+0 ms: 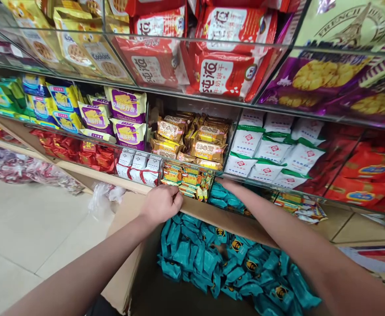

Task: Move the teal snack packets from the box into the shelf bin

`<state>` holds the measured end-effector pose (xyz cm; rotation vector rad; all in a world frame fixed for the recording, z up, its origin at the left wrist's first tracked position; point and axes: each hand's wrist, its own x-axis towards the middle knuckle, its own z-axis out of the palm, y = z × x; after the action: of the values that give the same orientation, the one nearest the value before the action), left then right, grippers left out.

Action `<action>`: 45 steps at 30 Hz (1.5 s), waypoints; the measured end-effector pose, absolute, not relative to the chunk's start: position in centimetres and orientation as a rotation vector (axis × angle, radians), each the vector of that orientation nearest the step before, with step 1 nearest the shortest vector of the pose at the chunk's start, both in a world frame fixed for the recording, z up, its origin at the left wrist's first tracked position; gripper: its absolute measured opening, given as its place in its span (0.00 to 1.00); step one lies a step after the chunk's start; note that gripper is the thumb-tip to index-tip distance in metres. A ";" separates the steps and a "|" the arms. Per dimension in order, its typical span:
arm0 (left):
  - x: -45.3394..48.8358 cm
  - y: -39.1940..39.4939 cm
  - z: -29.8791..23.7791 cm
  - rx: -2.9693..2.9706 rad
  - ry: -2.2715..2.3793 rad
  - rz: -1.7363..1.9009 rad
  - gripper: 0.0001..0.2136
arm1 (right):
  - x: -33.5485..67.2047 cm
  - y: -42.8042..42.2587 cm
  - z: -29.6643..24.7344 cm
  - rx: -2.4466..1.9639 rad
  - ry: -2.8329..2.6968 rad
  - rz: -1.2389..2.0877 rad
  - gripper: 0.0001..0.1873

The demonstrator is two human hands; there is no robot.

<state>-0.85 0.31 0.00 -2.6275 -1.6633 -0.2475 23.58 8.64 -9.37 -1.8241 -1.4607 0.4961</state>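
Note:
My left hand (pixel 162 202) is closed at the upper rim of an open cardboard carton (pixel 225 221), its thumb side by the carton's flap. Inside the carton lie many teal snack packets (pixel 195 252) with a black and gold emblem on some. My right hand (pixel 227 183) reaches over the carton into a low shelf compartment that holds more teal packets (pixel 223 197). Its fingers are hidden behind the shelf edge, so what they hold does not show. Between the hands sits a compartment of small yellow-orange packets (pixel 188 177).
Clear dividers split the shelves. Above are brown packets (pixel 208 136), white-green packets (pixel 271 153), purple soda biscuits (pixel 128 114) and red biscuit packs (pixel 225 70). Red packets (pixel 366 171) fill the right side. A clear plastic bag (pixel 103 199) lies on the tiled floor (pixel 30 237).

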 end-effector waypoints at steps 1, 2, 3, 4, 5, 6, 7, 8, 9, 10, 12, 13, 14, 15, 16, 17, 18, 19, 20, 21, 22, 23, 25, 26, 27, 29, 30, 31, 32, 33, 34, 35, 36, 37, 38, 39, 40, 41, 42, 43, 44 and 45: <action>-0.9 0.3 0.0 -2.624 -1.667 -0.249 0.15 | 23.7 8.4 -9.1 -1.863 -1.482 0.508 0.25; -0.9 0.2 0.1 -2.622 -1.673 -0.250 0.15 | 23.8 8.2 -8.9 -1.907 -1.506 0.519 0.26; -0.9 0.2 0.1 -2.619 -1.679 -0.253 0.15 | 23.9 8.0 -8.6 -1.951 -1.528 0.528 0.26; -0.9 0.2 0.1 -2.616 -1.686 -0.255 0.15 | 24.0 7.7 -8.2 -1.990 -1.548 0.532 0.26; -0.9 0.2 0.2 -2.613 -1.692 -0.256 0.16 | 24.2 7.4 -7.8 -2.026 -1.569 0.533 0.27; -0.9 0.2 0.2 -2.610 -1.698 -0.256 0.16 | 24.4 7.1 -7.4 -2.057 -1.589 0.533 0.26; -0.9 0.2 0.3 -2.609 -1.705 -0.253 0.16 | 24.6 6.7 -6.9 -2.083 -1.611 0.532 0.26; -1.0 0.2 0.4 -2.608 -1.709 -0.250 0.16 | 24.9 6.2 -6.3 -2.103 -1.633 0.534 0.26; -1.0 0.1 0.4 -2.607 -1.713 -0.246 0.16 | 25.2 5.5 -5.6 -2.117 -1.656 0.538 0.25; -1.0 0.1 0.5 -2.605 -1.714 -0.242 0.16 | 25.5 4.6 -4.9 -2.123 -1.682 0.544 0.26; -1.0 0.0 0.6 -2.598 -1.714 -0.234 0.17 | 26.1 1.8 -3.2 -2.112 -1.737 0.554 0.27; -1.0 -0.1 0.7 -2.595 -1.714 -0.229 0.17 | 26.2 -0.1 -2.3 -2.098 -1.763 0.553 0.28; -0.9 -0.1 0.7 -2.593 -1.716 -0.224 0.17 | 26.2 -2.4 -1.4 -2.065 -1.794 0.530 0.28; -0.9 -0.2 0.8 -2.591 -1.721 -0.218 0.18 | 26.1 -5.0 -0.8 -2.033 -1.816 0.495 0.26; -0.9 -0.3 0.8 -2.589 -1.725 -0.210 0.18 | 25.9 -7.7 -0.3 -1.967 -1.851 0.433 0.23; -0.8 -0.3 0.8 -2.586 -1.726 -0.203 0.19 | 25.6 -10.5 -0.3 -1.806 -1.921 0.294 0.18; -0.8 -0.3 0.8 -2.583 -1.723 -0.197 0.19 | 25.2 -13.2 -0.6 -1.674 -1.980 0.197 0.15; -0.7 -0.3 0.9 -2.581 -1.718 -0.191 0.19 | 24.9 -15.7 -1.5 -1.580 -2.070 0.166 0.13; -0.7 -0.3 0.9 -2.579 -1.713 -0.182 0.19 | 24.7 -17.8 -2.7 -1.529 -2.175 0.185 0.12; -0.7 -0.2 0.9 -2.576 -1.710 -0.171 0.19 | 24.7 -19.5 -4.4 -1.609 -2.218 0.229 0.13; -0.7 -0.2 0.9 -2.574 -1.707 -0.160 0.19 | 24.8 -20.8 -6.2 -1.794 -2.175 0.270 0.14; -0.6 -0.2 0.9 -2.571 -1.707 -0.150 0.19 | 25.1 -21.7 -8.2 -1.993 -2.106 0.316 0.18; -0.6 -0.3 1.0 -2.567 -1.703 -0.134 0.20 | 26.0 -22.6 -11.7 -2.356 -1.912 0.370 0.28; -0.6 -0.4 1.0 -2.569 -1.698 -0.134 0.20 | 26.4 -22.8 -13.1 -2.473 -1.836 0.382 0.31; -0.6 -0.5 1.0 -2.570 -1.693 -0.135 0.19 | 26.8 -22.8 -14.1 -2.539 -1.784 0.383 0.34; -0.7 -0.6 1.1 -2.567 -1.692 -0.143 0.19 | 27.5 -22.8 -15.2 -2.566 -1.738 0.357 0.36; -0.7 -0.7 1.1 -2.565 -1.696 -0.149 0.19 | 27.8 -22.7 -15.3 -2.556 -1.723 0.338 0.36; -0.7 -0.7 1.1 -2.563 -1.700 -0.154 0.19 | 28.0 -22.6 -15.3 -2.546 -1.704 0.317 0.34; -0.7 -0.8 1.1 -2.561 -1.704 -0.158 0.19 | 28.3 -22.4 -15.1 -2.539 -1.681 0.300 0.32; -0.7 -0.8 1.1 -2.560 -1.705 -0.161 0.19 | 28.5 -22.3 -14.9 -2.533 -1.660 0.290 0.28; -0.7 -0.8 1.0 -2.559 -1.706 -0.162 0.19 | 28.7 -22.2 -14.7 -2.525 -1.648 0.287 0.24; -0.7 -0.8 1.0 -2.558 -1.706 -0.160 0.19 | 28.9 -22.0 -14.5 -2.516 -1.642 0.286 0.20; -0.6 -0.8 1.1 -2.556 -1.707 -0.158 0.19 | 29.1 -22.0 -14.3 -2.502 -1.641 0.287 0.17; -0.6 -0.8 1.1 -2.554 -1.706 -0.158 0.19 | 29.3 -21.9 -14.2 -2.486 -1.643 0.291 0.14; -0.6 -0.9 1.1 -2.553 -1.703 -0.159 0.19 | 29.4 -21.9 -14.1 -2.468 -1.642 0.295 0.12; -0.6 -0.9 1.1 -2.553 -1.698 -0.163 0.19 | 29.4 -22.0 -14.0 -2.445 -1.641 0.299 0.10; -0.6 -1.0 1.0 -2.553 -1.693 -0.169 0.19 | 29.5 -22.1 -13.9 -2.418 -1.640 0.303 0.09; -0.6 -1.0 1.0 -2.553 -1.688 -0.176 0.19 | 29.5 -22.2 -13.8 -2.388 -1.637 0.305 0.07; -0.6 -1.0 1.0 -2.553 -1.684 -0.181 0.19 | 29.5 -22.3 -13.7 -2.361 -1.627 0.305 0.06; -0.7 -0.8 0.9 -2.553 -1.682 -0.183 0.19 | 29.4 -22.5 -13.5 -2.339 -1.611 0.303 0.07; -0.8 -0.7 0.8 -2.552 -1.685 -0.185 0.19 | 29.3 -22.6 -13.4 -2.326 -1.597 0.295 0.09; -1.0 -0.4 0.7 -2.553 -1.692 -0.190 0.19 | 29.2 -22.7 -13.2 -2.305 -1.567 0.294 0.13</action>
<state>-0.98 -0.42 0.75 -2.5527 -1.6922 -0.1904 29.20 -22.70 -13.16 -2.3055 -1.5672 0.2937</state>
